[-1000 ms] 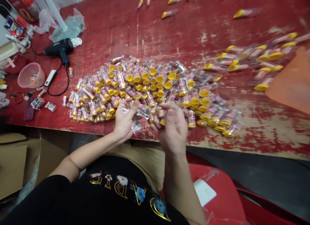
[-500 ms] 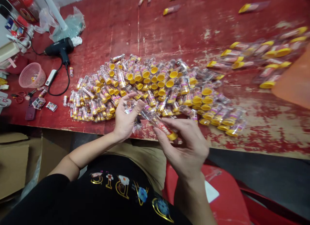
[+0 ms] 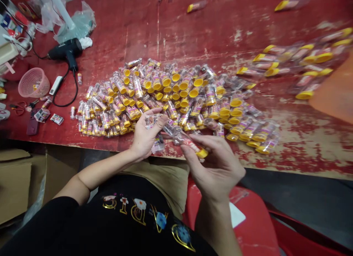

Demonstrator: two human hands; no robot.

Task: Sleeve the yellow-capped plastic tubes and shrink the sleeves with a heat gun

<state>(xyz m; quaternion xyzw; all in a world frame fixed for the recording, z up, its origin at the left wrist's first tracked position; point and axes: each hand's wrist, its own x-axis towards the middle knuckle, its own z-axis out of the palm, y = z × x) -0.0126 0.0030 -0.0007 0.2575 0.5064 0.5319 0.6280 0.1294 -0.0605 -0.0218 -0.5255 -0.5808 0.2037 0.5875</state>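
Left hand point(image 3: 143, 138) holding clear wrappers point(image 3: 157, 144), right hand point(image 3: 220, 169) pinching a yellow-ended tube point(image 3: 193, 145) towards ten o'clock — close alignment seems needed.

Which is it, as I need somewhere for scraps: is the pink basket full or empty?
Neither: the pink basket holds a few small pieces, some yellow, with much of its inner wall showing bare.
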